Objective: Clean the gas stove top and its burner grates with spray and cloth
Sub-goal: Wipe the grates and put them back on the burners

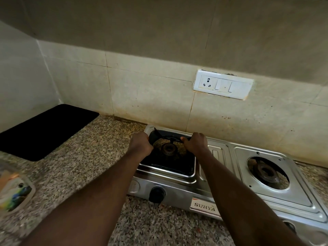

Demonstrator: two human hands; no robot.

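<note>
A steel two-burner gas stove (218, 157) stands on the granite counter against the tiled wall. Over its left burner (168, 149) lies a black burner grate (165, 135) with a round opening. My left hand (140, 143) grips the grate's left edge and my right hand (196, 142) grips its right edge, fingers curled round it. The right burner (266, 172) is bare, with no grate over it. No spray bottle or cloth is in view.
A black mat (42, 132) lies on the counter (85, 167) at the left. A clear lidded container (14, 190) sits at the near left edge. A white socket and switch plate (222, 84) is on the wall above the stove. A black knob (157, 194) sticks out of the stove's front.
</note>
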